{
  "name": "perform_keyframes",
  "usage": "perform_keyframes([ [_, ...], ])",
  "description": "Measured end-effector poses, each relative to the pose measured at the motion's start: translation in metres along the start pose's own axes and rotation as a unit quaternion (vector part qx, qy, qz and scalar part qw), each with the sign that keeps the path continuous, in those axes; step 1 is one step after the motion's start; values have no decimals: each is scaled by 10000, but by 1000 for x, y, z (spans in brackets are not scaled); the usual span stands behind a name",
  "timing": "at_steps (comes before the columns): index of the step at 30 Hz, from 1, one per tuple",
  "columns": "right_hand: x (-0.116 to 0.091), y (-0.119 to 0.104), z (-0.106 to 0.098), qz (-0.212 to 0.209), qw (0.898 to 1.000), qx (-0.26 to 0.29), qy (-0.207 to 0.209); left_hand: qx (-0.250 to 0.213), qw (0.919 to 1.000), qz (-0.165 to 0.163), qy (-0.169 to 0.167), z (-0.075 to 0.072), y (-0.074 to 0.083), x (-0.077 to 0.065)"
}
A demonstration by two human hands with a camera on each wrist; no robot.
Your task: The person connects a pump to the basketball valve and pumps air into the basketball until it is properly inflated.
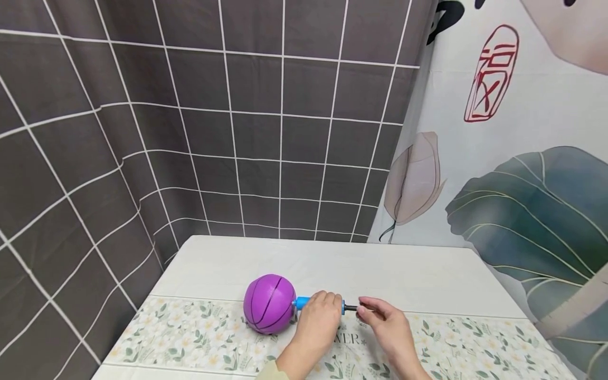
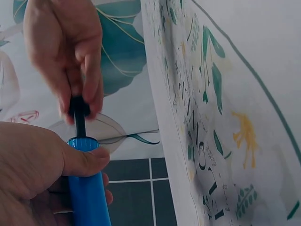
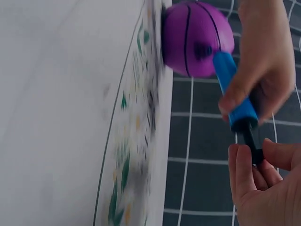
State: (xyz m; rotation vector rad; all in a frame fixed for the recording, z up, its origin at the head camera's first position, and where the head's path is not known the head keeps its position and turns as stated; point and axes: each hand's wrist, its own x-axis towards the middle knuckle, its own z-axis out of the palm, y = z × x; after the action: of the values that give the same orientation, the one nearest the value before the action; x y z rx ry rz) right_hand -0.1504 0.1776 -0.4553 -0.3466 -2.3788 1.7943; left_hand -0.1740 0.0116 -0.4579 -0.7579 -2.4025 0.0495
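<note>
A purple ball (image 1: pixel 269 304) with black seam lines rests on the table, left of both hands. Against its right side stands the tip of a blue hand pump (image 3: pixel 228 70), the barrel lying roughly level. My left hand (image 1: pixel 319 322) grips that barrel, its thumb along the near side in the left wrist view. With fingers and thumb, my right hand (image 1: pixel 387 327) pinches the black handle (image 3: pixel 257 156) at the end of the pump's rod (image 2: pixel 80 123). A short length of rod shows between barrel and handle. The exact join of pump and ball is too small to make out.
The table (image 1: pixel 332 258) has a white cover with a flowered band and printed letters. Behind it hangs a dark grey curtain (image 1: pixel 256 137) with white grid lines. A white cloth with a leaf print (image 1: pixel 537 206) hangs on the right.
</note>
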Motion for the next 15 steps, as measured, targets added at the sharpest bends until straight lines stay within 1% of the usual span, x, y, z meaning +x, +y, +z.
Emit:
perform_keyframes([
  [3, -1, 0, 8, -101, 9998, 145, -113, 65, 9999, 18, 108, 1, 0, -1],
  [5, -1, 0, 8, -54, 9996, 211, -153, 24, 9999, 32, 167, 2, 0, -2],
  [7, -1, 0, 5, 30, 9996, 206, -172, -93, 9999, 44, 131, 3, -1, -2],
  [10, 1, 0, -5, 176, 9996, 96, -213, -277, 9996, 25, -65, 3, -2, -2],
  [12, 2, 1, -15, 276, 9994, 2, -206, -369, 9991, -4, -222, 3, -3, -2],
  [15, 5, 3, -31, 489, 9987, -10, -153, -456, 9984, -33, -347, 3, -4, -1],
])
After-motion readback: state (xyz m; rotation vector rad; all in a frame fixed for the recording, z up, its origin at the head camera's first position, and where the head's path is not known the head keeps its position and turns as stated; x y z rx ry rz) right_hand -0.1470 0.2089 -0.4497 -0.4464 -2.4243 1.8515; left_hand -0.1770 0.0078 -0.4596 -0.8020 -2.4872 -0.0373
